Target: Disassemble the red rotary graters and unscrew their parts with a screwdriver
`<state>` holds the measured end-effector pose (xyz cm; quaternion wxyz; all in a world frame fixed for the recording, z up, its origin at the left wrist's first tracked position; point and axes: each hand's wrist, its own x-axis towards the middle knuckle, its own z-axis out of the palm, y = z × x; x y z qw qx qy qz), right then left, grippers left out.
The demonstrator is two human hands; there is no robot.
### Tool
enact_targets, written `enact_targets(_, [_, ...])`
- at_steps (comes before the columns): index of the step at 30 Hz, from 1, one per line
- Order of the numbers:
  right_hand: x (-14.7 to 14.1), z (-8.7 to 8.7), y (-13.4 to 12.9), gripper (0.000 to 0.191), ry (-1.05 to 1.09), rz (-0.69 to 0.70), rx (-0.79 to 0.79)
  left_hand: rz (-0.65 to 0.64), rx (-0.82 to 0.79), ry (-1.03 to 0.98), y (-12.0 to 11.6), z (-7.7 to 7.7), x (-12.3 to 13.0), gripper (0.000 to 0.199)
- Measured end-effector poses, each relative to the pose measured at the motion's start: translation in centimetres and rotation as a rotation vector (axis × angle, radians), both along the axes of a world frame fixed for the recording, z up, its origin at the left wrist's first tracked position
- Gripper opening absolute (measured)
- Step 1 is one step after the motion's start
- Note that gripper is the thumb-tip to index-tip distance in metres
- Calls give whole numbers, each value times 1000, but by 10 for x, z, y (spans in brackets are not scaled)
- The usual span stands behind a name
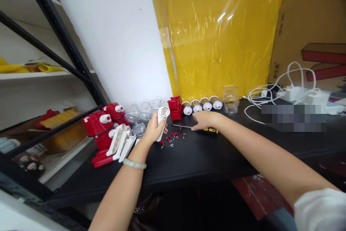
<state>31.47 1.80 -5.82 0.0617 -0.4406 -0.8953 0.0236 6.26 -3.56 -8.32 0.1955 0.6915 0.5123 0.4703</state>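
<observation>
My left hand [154, 128] is closed around a white plastic handle piece [163, 112] with a round opening at its upper end. To the right, my right hand [204, 120] reaches over a screwdriver [211, 130] with a yellow and black handle, which lies on the black table. Its thumb and forefinger are apart, with the thumb at the screwdriver's shaft; the other fingers are partly hidden. Small red plastic pieces [168, 138] and several tiny screws [171, 145] are scattered between the hands. A red housing part [175, 108] stands just behind them.
Red housings [97, 124], white handle pieces [121, 142] and clear plastic cups [144, 110] crowd the left. Several white-capped cylinders [207, 104] line the back beside a clear part [231, 101]. White cables and chargers [293, 93] lie right. A black-framed shelf [58, 25] borders the left.
</observation>
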Motion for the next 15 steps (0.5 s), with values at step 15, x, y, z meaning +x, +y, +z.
enact_targets(15, [75, -31, 17, 28, 657, 87, -388, -75, 189, -352, 8, -8, -7, 34])
